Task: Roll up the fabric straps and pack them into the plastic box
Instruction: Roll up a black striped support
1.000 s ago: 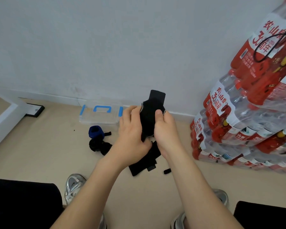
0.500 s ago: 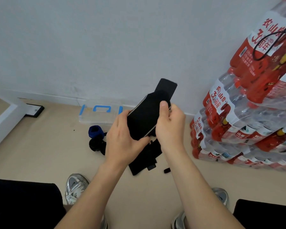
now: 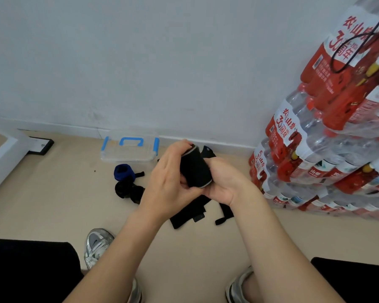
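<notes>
Right now both hands hold a black strap [image 3: 195, 169] rolled into a short cylinder above the floor. The left hand [image 3: 169, 182] curls its fingers over the roll's far upper end, while the right hand [image 3: 223, 182] cups the near lower end; its fingertips are hidden, so their pinch is probably closed around it. The roll's long axis tilts from far-left to near-right. Its target, the plastic box [image 3: 129, 149], sits against the wall, left of the roll and nearer the left hand.
</notes>
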`<action>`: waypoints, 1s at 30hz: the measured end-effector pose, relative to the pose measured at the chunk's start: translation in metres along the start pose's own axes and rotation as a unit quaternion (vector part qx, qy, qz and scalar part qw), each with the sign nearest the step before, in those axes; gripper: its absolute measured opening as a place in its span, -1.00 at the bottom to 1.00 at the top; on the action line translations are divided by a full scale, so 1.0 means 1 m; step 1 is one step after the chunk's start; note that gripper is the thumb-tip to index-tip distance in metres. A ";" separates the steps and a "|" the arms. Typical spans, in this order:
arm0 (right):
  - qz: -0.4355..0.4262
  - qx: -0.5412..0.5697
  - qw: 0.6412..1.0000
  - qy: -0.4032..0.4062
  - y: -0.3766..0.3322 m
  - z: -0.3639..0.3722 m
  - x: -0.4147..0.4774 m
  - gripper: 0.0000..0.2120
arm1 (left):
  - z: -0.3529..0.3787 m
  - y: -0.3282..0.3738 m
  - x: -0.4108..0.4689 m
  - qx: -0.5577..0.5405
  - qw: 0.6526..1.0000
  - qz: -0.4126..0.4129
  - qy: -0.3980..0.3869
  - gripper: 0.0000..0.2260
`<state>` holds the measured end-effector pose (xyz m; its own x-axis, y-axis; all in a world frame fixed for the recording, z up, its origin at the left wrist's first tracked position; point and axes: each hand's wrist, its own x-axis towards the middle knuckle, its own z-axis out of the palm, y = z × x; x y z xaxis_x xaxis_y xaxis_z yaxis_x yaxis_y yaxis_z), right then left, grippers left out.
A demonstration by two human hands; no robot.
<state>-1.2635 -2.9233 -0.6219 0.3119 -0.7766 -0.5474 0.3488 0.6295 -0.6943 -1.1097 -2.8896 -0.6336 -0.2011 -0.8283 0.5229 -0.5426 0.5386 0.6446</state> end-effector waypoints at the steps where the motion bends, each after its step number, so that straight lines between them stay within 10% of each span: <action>1: -0.036 -0.017 0.999 0.031 0.001 0.000 0.002 -0.74 | -0.002 0.003 0.004 -0.008 1.000 -0.007 -0.022 -0.28; 5: -0.270 -0.313 0.880 0.236 0.006 -0.002 0.007 -0.81 | -0.018 0.009 0.015 -0.173 0.956 -0.180 -0.158 -0.48; 12: -0.463 -0.393 0.761 0.228 0.018 0.016 0.005 -0.89 | -0.018 0.013 0.020 -0.183 0.915 -0.350 -0.081 -0.68; 19: -0.300 -0.060 0.941 0.143 0.023 0.029 0.007 -0.79 | -0.025 0.011 0.018 -0.187 0.944 -0.260 -0.082 -0.83; 30: -0.146 0.040 0.988 0.013 -0.001 0.021 -0.001 -0.77 | -0.023 0.020 0.019 -0.146 0.967 -0.190 -0.089 -0.53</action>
<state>-1.2457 -2.9224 -0.6113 0.1652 -0.9249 -0.3425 0.4897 0.3783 -0.7855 -1.1059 -2.8910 -0.5982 -0.1837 -0.9743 0.1305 -0.3570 0.1898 0.9146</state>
